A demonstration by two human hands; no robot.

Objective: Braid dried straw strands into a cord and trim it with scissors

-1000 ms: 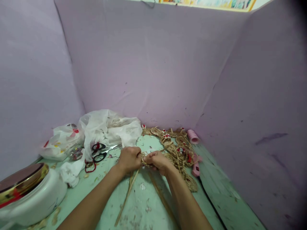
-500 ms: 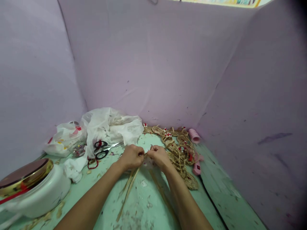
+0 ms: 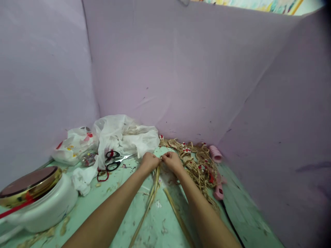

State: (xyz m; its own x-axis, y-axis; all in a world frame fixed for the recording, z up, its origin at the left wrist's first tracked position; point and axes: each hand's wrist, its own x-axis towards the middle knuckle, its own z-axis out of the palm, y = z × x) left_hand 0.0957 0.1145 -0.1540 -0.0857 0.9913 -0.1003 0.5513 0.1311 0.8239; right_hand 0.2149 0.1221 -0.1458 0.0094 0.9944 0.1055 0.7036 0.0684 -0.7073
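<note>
My left hand [image 3: 150, 162] is closed around the top of a few long tan straw strands [image 3: 154, 193], whose loose ends hang down toward me over the table. Close beside it, my right hand [image 3: 172, 161] is pinched, its fingertips meeting the left ones at the top of the strands. Whatever tiny part lies between the fingertips is mostly hidden. A separate flat straw strip [image 3: 179, 217] lies on the table below my right wrist. Just past my right hand spreads a pile of braided straw pieces [image 3: 192, 167] trimmed with red and white beads.
Black-handled scissors [image 3: 113, 166] lie left of my hands, before a white plastic bag [image 3: 121, 134]. A white pot [image 3: 55, 206] with a gold-rimmed round piece stands at left. A pink spool [image 3: 215, 154] and a pink corded tool [image 3: 218, 193] are at right. Purple walls enclose the table.
The view has swung slightly left, so things sit farther right. My hands have drawn closer together, and the strands under my left hand now hang in a tighter bundle.
</note>
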